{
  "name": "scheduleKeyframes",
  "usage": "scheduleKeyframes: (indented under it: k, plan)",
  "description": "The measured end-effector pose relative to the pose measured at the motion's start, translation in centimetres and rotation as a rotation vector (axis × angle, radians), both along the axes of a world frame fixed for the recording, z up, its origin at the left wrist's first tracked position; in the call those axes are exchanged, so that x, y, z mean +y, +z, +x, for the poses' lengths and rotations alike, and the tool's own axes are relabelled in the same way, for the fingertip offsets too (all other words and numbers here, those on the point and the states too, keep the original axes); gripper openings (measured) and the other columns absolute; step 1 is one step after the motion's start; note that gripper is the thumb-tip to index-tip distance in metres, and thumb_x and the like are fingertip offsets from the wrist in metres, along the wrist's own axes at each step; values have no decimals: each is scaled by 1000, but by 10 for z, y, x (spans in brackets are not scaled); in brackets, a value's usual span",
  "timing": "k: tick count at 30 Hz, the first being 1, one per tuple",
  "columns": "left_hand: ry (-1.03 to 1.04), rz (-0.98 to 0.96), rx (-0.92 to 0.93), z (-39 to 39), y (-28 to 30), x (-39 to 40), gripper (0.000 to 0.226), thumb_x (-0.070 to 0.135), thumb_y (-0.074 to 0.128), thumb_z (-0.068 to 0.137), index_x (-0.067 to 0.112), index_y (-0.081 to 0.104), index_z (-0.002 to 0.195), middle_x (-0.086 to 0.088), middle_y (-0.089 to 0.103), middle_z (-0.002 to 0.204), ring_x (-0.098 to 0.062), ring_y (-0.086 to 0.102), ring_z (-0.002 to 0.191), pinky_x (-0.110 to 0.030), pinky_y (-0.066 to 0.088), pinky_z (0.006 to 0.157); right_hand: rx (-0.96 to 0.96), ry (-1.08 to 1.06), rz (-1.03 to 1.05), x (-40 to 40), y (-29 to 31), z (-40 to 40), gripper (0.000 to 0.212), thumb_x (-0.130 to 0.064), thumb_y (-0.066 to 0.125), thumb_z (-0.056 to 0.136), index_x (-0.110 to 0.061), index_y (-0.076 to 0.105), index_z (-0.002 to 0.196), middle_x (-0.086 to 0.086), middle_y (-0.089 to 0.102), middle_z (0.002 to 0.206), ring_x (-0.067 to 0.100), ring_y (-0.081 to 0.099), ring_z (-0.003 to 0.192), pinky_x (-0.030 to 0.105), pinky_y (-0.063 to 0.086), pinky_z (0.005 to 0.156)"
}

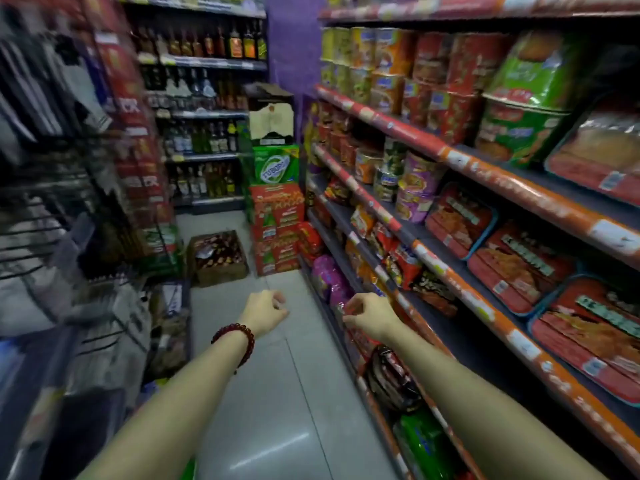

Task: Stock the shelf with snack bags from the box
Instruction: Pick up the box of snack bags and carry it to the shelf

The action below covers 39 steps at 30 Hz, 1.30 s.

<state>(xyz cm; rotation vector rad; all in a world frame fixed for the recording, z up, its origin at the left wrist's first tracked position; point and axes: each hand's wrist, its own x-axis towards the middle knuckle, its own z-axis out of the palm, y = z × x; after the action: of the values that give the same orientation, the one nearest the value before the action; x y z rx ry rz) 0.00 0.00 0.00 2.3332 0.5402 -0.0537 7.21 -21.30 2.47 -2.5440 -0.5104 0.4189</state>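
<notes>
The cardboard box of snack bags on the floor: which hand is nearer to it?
Left. The left hand hangs just below the cardboard box; the right hand is farther right, beside the bottom shelf.

A cardboard box point(217, 257) of snack bags point(216, 252) sits on the aisle floor point(277, 393) ahead, stacked cartons point(275, 216) just right of it against the shelf point(433, 261) lining the right side, with bottle shelves point(204, 112) behind and both hands, left point(265, 311) and right point(369, 315), extended in front.

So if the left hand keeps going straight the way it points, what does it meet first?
Probably the open cardboard box of snack bags on the floor ahead; the left hand points up the aisle over bare tiles, though depth is hard to judge.
</notes>
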Motion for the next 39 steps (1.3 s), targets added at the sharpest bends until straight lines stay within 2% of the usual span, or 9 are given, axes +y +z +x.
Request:
scheduleKeyframes:
  k: [3, 8, 16, 23, 28, 31, 33, 35, 39]
  plan:
    - [68, -15, 18, 19, -8, 30, 31, 24, 63, 88, 8, 62, 115, -8, 68, 101, -18, 60, 91, -23, 43, 75, 36, 62, -1, 36, -8, 30, 36, -25, 71, 83, -7, 65, 112, 9, 67, 111, 22, 62, 106, 26, 45, 87]
    - [161, -11, 7, 65, -10, 80, 31, 23, 63, 87, 9, 61, 115, -10, 67, 105, -21, 62, 96, -26, 47, 78, 55, 146, -8, 104, -20, 101, 36, -28, 72, 82, -8, 66, 111, 9, 70, 107, 22, 63, 104, 24, 46, 87]
    - [350, 12, 50, 149, -8, 169, 30, 25, 64, 87, 10, 63, 112, -6, 65, 95, -16, 59, 83, -24, 45, 70, 148, 355, -31, 216, -27, 221, 35, -26, 68, 85, -9, 62, 116, 9, 67, 108, 22, 62, 101, 29, 50, 84]
    - [438, 102, 109, 209, -14, 249, 28, 27, 63, 87, 11, 65, 110, -7, 68, 107, -21, 62, 99, -21, 40, 73, 215, 432, -56, 305, -47, 297, 35, -25, 69, 85, -9, 62, 115, 10, 66, 110, 21, 62, 100, 24, 45, 75]
    - [467, 75, 113, 265, -29, 316, 28, 26, 63, 86, 10, 64, 110, -9, 68, 106, -21, 62, 98, -21, 40, 72, 214, 450, -79, 378, -65, 351, 35, -24, 68, 86, -8, 62, 117, 10, 66, 111, 20, 61, 98, 22, 41, 73]
    - [459, 26, 100, 306, -36, 364, 30, 25, 63, 86, 10, 64, 112, -9, 66, 114, -22, 59, 107, -25, 43, 84, 206, 439, -86, 423, -71, 387, 35, -25, 68, 86, -8, 62, 117, 10, 65, 111, 17, 56, 90, 22, 40, 72]
    - [439, 13, 100, 334, -36, 395, 32, 26, 63, 87, 10, 63, 114, -9, 65, 116, -23, 58, 111, -27, 44, 87, 195, 420, -95, 450, -70, 413, 36, -26, 69, 86, -8, 62, 116, 10, 65, 112, 19, 59, 96, 21, 40, 74]
    - [415, 16, 103, 364, -37, 427, 30, 26, 64, 86, 10, 64, 112, -9, 66, 113, -23, 59, 106, -24, 42, 81, 179, 375, -89, 475, -68, 440, 35, -26, 70, 85, -8, 64, 114, 10, 65, 111, 21, 60, 101, 22, 40, 74]
    - [391, 25, 104, 419, -35, 484, 23, 22, 65, 84, 10, 67, 104, -10, 69, 105, -22, 63, 99, -21, 42, 76, 186, 305, -68, 519, -69, 493, 31, -24, 72, 81, -7, 66, 107, 9, 67, 107, 18, 59, 92, 24, 43, 74]
